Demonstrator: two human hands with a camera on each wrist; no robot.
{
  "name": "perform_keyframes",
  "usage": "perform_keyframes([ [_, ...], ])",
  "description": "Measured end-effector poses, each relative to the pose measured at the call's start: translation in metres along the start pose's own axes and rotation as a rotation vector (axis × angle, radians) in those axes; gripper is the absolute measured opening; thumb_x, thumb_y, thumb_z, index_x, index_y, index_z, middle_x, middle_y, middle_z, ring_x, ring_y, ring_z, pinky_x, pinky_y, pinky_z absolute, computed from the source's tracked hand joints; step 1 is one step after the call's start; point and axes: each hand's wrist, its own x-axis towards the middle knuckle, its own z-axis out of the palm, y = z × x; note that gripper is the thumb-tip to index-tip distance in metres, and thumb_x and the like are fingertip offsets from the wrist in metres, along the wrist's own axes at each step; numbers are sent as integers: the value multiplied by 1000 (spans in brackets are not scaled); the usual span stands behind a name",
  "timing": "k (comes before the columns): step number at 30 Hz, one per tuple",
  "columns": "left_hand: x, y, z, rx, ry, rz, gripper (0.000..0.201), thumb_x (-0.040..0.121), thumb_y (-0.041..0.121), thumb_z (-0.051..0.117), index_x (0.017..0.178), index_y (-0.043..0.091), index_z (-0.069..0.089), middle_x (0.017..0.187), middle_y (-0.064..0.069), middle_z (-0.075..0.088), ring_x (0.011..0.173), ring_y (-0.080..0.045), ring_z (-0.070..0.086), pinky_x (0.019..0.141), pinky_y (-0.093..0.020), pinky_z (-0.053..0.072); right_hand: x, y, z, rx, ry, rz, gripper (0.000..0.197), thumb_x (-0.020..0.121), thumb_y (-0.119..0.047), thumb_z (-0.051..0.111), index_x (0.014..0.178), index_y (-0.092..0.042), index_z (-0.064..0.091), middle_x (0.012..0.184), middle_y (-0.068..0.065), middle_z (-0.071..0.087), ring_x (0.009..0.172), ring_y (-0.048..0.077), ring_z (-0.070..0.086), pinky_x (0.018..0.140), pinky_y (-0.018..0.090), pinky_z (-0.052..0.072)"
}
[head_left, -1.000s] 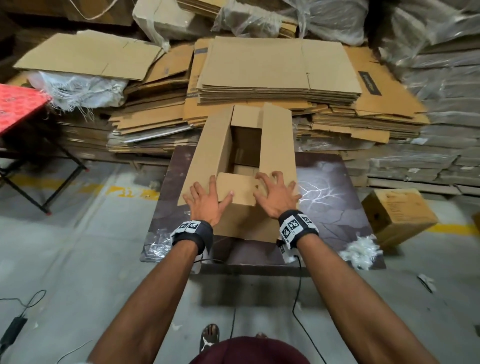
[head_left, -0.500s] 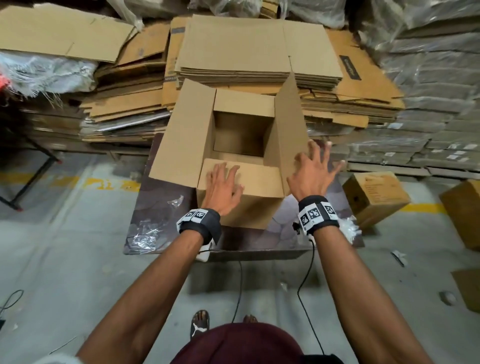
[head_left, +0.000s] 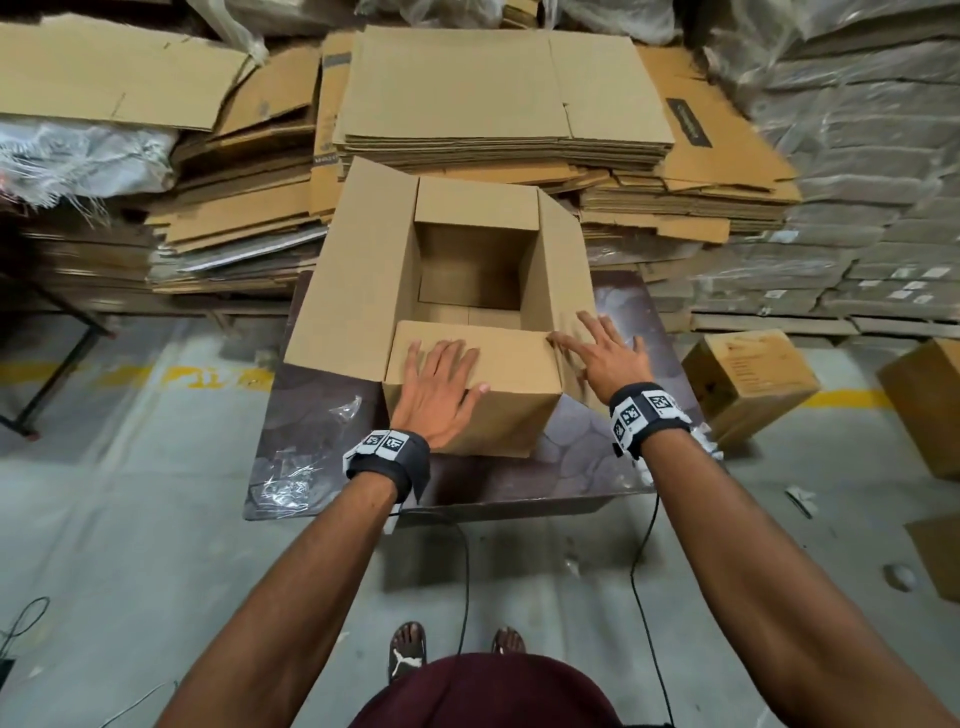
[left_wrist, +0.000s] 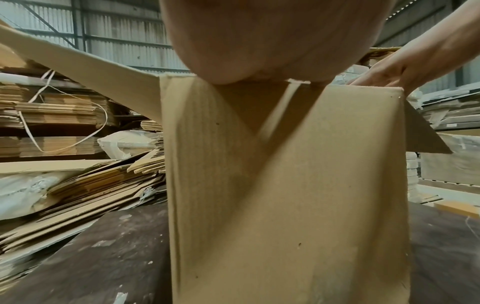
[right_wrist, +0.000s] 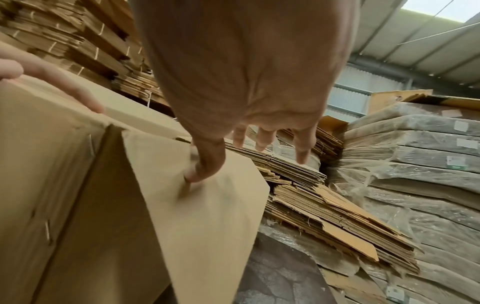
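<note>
An open brown cardboard box (head_left: 483, 415) stands upright on a dark patterned board (head_left: 311, 415), all top flaps spread outward. My left hand (head_left: 441, 384) lies flat with straight fingers on the near flap (head_left: 519, 358), pressing it down over the box front (left_wrist: 285, 185). My right hand (head_left: 602, 353) is spread open over the right flap (head_left: 563, 270); in the right wrist view its thumb (right_wrist: 205, 164) presses on that flap (right_wrist: 207, 205), the other fingers held apart above it. The box's inside looks empty.
Stacks of flattened cardboard (head_left: 498, 98) fill the back. Plastic-wrapped bundles (head_left: 857, 182) rise at the right. Made-up boxes (head_left: 748, 384) sit on the floor at right. A black metal frame (head_left: 52, 364) stands at left. Cables (head_left: 644, 597) trail over the grey floor.
The flaps went from standing nearly upright to spread outward. My left hand stayed on the near flap, while my right hand left it and swung onto the right flap, pushing it down.
</note>
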Motion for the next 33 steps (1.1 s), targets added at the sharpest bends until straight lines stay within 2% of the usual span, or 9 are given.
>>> perform_keyframes([
  [4, 0, -10, -3, -52, 11, 18, 62, 105, 54, 20, 155, 23, 37, 155, -5, 43, 147, -25, 32, 123, -61, 2, 5, 5, 14, -12, 42, -76, 65, 96, -17, 64, 149, -41, 36, 170, -3, 12, 158, 22, -4, 119, 71, 12],
  [10, -11, -42, -8, -237, 39, -82, 57, 100, 45, 44, 155, 31, 37, 160, -4, 35, 156, -29, 7, 119, -63, -16, -5, -11, 36, 32, 83, -180, 62, 88, -41, 73, 141, -30, 42, 170, -6, 13, 158, 19, -9, 122, 66, 6],
  [13, -17, -33, -13, -293, 114, -264, 62, 94, 27, 57, 153, 28, 37, 162, -16, 25, 153, -38, 7, 118, -73, 4, -7, -25, 39, 31, 125, -208, 61, 87, -51, 70, 138, -30, 44, 167, -4, 22, 159, 21, -4, 123, 66, 7],
  [15, -23, -21, -16, -410, 174, -372, 66, 91, 20, 59, 153, 23, 35, 161, -18, 20, 150, -39, 9, 118, -70, 18, -7, -32, 39, 38, 156, -221, 61, 84, -57, 71, 133, -29, 47, 159, -4, 34, 159, 22, 3, 123, 65, 8],
  [19, -29, 1, -24, -683, 187, -572, 77, 93, 13, 63, 158, 16, 24, 166, -22, 1, 154, -39, -2, 123, -52, 17, -8, -48, 45, 55, 170, -236, 66, 75, -73, 70, 121, -30, 48, 143, 2, 46, 156, 25, 17, 121, 65, 14],
  [22, -27, 9, -26, -722, 210, -684, 86, 89, 4, 64, 160, 17, 16, 166, -22, -4, 153, -41, 0, 120, -48, 19, -8, -64, 51, 95, 193, -233, 72, 70, -79, 69, 119, -30, 49, 130, 2, 47, 139, 27, 43, 120, 64, 21],
  [25, -28, 5, -20, -786, 190, -702, 80, 91, 2, 60, 159, 14, 20, 164, -21, 9, 149, -39, 25, 120, -42, 26, -10, -77, 56, 183, 243, -183, 77, 63, -84, 69, 116, -31, 50, 116, 0, 46, 112, 23, 53, 107, 55, 39],
  [28, -26, -11, -15, -804, 165, -689, 69, 90, 6, 62, 152, 12, 35, 160, -18, 23, 142, -35, 38, 115, -30, 28, -8, -86, 59, 236, 294, -135, 77, 59, -86, 69, 108, -30, 50, 109, -2, 46, 102, 21, 53, 98, 52, 44],
  [33, -19, -29, -16, -847, 104, -637, 65, 91, 6, 64, 150, 12, 40, 163, -21, 23, 152, -35, 25, 122, -39, 26, 4, -100, 52, 215, 321, -58, 84, 56, -92, 65, 107, -28, 53, 111, -3, 50, 104, 20, 56, 110, 65, 30],
])
